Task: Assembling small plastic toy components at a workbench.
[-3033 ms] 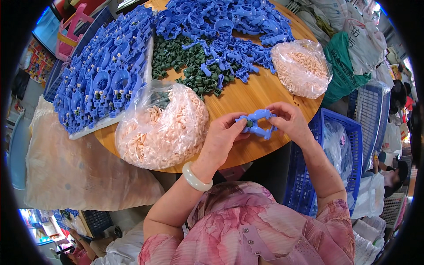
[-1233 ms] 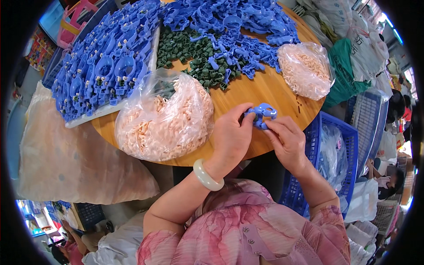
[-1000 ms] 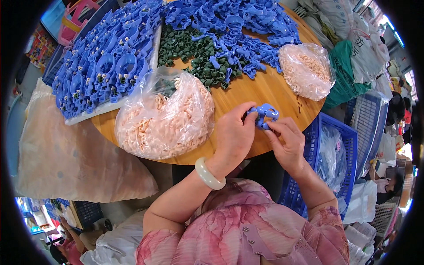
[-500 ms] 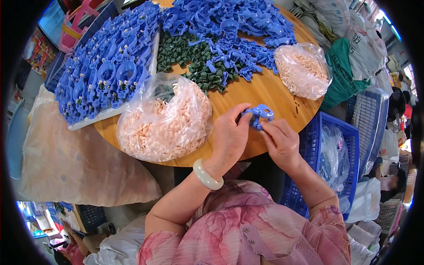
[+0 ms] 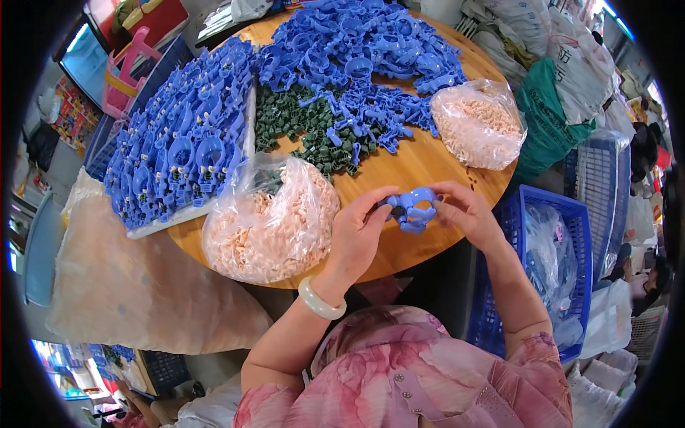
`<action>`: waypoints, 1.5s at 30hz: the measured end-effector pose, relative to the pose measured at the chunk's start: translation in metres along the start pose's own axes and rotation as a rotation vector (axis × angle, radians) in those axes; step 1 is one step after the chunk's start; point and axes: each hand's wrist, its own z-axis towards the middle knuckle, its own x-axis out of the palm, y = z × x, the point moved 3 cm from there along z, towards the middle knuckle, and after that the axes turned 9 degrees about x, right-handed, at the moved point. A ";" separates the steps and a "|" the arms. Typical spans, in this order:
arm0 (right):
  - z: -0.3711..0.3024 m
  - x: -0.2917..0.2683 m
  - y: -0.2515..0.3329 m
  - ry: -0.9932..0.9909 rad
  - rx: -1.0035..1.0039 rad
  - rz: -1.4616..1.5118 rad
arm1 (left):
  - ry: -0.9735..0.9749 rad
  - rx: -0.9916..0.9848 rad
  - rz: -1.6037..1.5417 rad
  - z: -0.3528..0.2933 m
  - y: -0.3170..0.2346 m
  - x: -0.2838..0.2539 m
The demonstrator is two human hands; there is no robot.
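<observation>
My left hand point(image 5: 359, 230), with a pale bangle on its wrist, pinches a small blue plastic part point(image 5: 414, 220) between thumb and fingers above the near edge of the round wooden table. A dark green bit shows at the part's left side, by my left fingertips. The part has a ring-shaped opening facing up. My right hand point(image 5: 467, 214) holds its right edge with thumb and fingertips. Left of my hands, a clear plastic bag point(image 5: 275, 221) is full of small peach-coloured pieces. Farther off lie dark green pieces point(image 5: 314, 128) and a big heap of blue parts point(image 5: 357, 43).
At the left, a white board point(image 5: 168, 222) carries rows of blue parts. A second bag of peach pieces point(image 5: 479, 125) lies at the table's point(image 5: 389, 167) right side. Below the right edge stands a blue crate point(image 5: 586, 242) with clear plastic inside. A large pale sack point(image 5: 135, 285) is at lower left.
The blue part has been turned, so its ring opening faces up more. My right hand has moved up, from below the part to its right side. The whole view has shifted slightly.
</observation>
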 end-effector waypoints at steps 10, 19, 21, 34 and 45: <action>-0.004 0.011 0.028 -0.103 -0.853 -0.671 | 0.236 0.317 0.436 0.011 -0.033 -0.015; -0.002 0.016 0.032 -0.159 -0.970 -0.792 | 0.186 0.446 0.601 0.009 -0.034 -0.019; -0.001 0.016 0.031 -0.160 -0.966 -0.787 | 0.209 0.488 0.629 0.009 -0.032 -0.021; 0.001 0.018 0.029 -0.150 -0.954 -0.741 | 0.230 0.568 0.738 0.003 -0.025 -0.020; -0.001 0.017 0.029 -0.133 -0.907 -0.674 | 0.237 0.570 0.750 0.001 -0.028 -0.019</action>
